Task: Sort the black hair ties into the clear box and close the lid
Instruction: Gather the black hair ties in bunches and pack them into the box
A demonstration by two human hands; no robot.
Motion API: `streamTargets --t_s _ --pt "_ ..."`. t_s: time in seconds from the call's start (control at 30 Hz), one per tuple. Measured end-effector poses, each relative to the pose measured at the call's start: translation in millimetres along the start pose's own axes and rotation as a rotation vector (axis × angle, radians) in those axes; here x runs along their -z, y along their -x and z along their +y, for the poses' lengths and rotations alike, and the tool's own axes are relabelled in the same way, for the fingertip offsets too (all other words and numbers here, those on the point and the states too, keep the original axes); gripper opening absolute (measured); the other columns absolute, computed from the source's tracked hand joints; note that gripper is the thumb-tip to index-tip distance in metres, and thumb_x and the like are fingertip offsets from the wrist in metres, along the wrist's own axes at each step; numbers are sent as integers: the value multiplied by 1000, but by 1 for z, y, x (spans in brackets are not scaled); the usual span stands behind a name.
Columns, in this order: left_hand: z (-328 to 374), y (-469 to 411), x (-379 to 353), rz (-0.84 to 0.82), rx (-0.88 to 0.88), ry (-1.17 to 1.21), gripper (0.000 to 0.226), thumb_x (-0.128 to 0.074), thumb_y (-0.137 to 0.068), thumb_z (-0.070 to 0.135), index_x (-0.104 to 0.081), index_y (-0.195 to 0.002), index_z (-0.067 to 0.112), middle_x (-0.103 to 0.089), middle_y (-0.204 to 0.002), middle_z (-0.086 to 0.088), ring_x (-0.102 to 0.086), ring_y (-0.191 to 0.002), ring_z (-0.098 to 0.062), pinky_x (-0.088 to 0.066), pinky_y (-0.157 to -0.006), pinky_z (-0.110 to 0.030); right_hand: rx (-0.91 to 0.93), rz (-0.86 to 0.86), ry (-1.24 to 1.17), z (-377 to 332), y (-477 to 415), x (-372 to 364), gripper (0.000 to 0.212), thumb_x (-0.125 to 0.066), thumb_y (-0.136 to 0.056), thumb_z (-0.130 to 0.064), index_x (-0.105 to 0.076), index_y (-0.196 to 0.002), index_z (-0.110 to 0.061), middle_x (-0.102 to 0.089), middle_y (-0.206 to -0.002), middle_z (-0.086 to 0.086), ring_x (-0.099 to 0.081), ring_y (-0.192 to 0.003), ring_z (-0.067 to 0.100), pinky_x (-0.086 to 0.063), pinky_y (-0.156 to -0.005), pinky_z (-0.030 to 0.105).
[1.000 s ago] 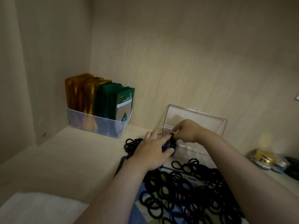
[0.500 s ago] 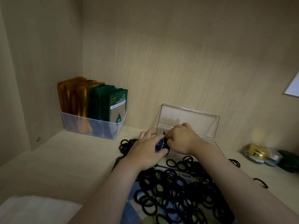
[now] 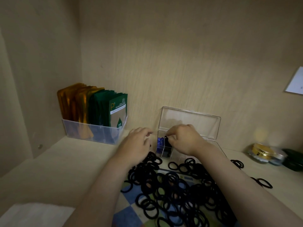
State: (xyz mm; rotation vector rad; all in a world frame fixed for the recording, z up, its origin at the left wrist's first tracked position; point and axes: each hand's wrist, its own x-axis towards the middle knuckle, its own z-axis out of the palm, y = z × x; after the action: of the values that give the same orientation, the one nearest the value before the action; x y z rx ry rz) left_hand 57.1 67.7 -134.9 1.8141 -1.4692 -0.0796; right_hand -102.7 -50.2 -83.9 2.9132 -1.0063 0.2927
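A clear compartment box (image 3: 176,155) stands against the back wall with its lid (image 3: 190,122) raised. Blue things fill its leftmost compartment. My right hand (image 3: 184,139) pinches a black hair tie (image 3: 166,141) over the second compartment, where dark ties lie. My left hand (image 3: 136,147) hovers just left of the box with fingers loosely curled, over the edge of the pile; whether it holds anything is unclear. A large heap of black hair ties (image 3: 177,190) covers a checkered cloth (image 3: 129,215) in front of the box.
A translucent bin (image 3: 91,132) of orange and green sachets stands at the back left. A gold-lidded jar (image 3: 262,152) and a dark green thing (image 3: 293,159) sit at the right. Stray ties (image 3: 262,182) lie on the shelf right of my forearm. A white cloth (image 3: 34,215) is at lower left.
My hands have come apart: the left moved away to the left of the box, while the right stayed over the second compartment with a black tie.
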Motion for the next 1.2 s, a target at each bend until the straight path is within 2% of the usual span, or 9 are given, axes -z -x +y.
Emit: streamTargets --t_s 0.1,0.2,0.33,0.53,0.63,0.73,0.83,0.97,1.2 --pt "-14 -4 16 44 78 13 28 -46 -102 19 -62 -121 30 -63 -116 9 -59 -104 -10 -50 -92 -33 40 178 -144 -11 4 9 30 -50 -91 -15 -75 -105 -23 -70 -113 -6 -62 -105 15 -48 -96 36" --pt "-33 -8 16 33 138 -10 25 -51 -100 14 -70 -107 27 -67 -112 2 -62 -101 -13 -48 -89 -28 155 97 -190 -36 9 6 34 -51 -89 -4 -76 -104 -21 -71 -109 -2 -64 -99 16 -52 -88 34" --pt "-48 -6 18 -20 188 -39 32 -48 -100 6 -71 -115 21 -63 -124 -2 -58 -106 -13 -41 -88 -21 299 110 23 -57 -2 -17 31 -54 -94 -14 -73 -114 -29 -72 -112 -4 -60 -105 20 -45 -92 38" --pt "-56 -8 14 -161 209 -195 36 -56 -98 23 -60 -134 24 -52 -137 -9 -57 -117 -24 -45 -105 -35 214 -69 354 -68 -44 -34 31 -45 -101 -30 -64 -124 -23 -68 -116 6 -52 -115 26 -36 -97 39" --pt "-55 -14 17 -223 313 -230 46 -60 -96 18 -53 -141 22 -52 -143 -10 -56 -123 -25 -46 -105 -36 184 -201 419 -78 -59 -37 37 -45 -102 -30 -54 -137 -26 -63 -128 8 -51 -119 28 -35 -102 41" --pt "-57 -13 21 -230 339 -325 43 -59 -92 10 -60 -134 19 -63 -129 -10 -61 -116 -27 -50 -100 -36 171 -314 362 -88 -69 -39 46 -46 -102 -36 -41 -147 -36 -56 -140 4 -49 -127 27 -33 -106 43" --pt "-60 -8 23 -204 315 -383 26 -57 -90 11 -69 -113 13 -69 -112 -10 -66 -104 -28 -55 -89 -35 157 -347 174 -94 -74 -40 40 -53 -99 -31 -55 -139 -35 -57 -138 5 -52 -125 26 -40 -105 39" --pt "-60 -8 26 -221 362 -340 24 -58 -90 13 -70 -111 12 -69 -111 -9 -66 -104 -27 -55 -88 -33 157 -310 50 -99 -72 -43 33 -61 -93 -12 -70 -123 -22 -67 -123 10 -61 -111 27 -47 -91 29" --pt "-47 -1 33 -121 320 -106 6 -61 -88 25 -66 -87 21 -67 -91 -1 -63 -85 -19 -56 -78 -36 106 -106 -235 -82 -41 -20 26 -62 -87 -7 -78 -104 -20 -74 -100 0 -67 -88 13 -52 -77 22"
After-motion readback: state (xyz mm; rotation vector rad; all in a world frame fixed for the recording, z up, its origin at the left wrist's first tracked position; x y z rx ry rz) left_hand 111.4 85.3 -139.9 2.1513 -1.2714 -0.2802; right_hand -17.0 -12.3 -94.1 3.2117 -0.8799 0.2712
